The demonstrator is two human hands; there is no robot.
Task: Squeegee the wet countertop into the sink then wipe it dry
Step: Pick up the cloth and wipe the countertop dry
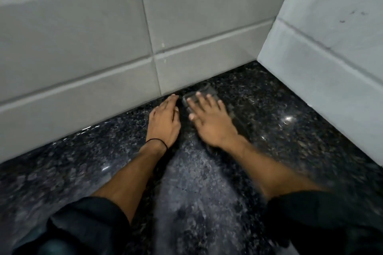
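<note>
Your right hand (207,122) spreads straight fingers (202,101) flat on a dark grey, blurred pad (210,90), cloth or squeegee unclear, at centre frame by the pale matte tiled wall (83,47); your left hand (163,122) rests open-fingered just beside. Press evenly and pull in overlapping strokes across the glossy, black speckled granite countertop (269,141); no sink shows.

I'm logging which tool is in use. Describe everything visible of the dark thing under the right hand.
The dark grey thing is flat, roughly rectangular and blurred; whether cloth or squeegee cannot be told. It lies on the speckled black countertop, close to the tiled wall. The right hand presses on it with straight, spread fingers; the left hand rests beside it.
</note>
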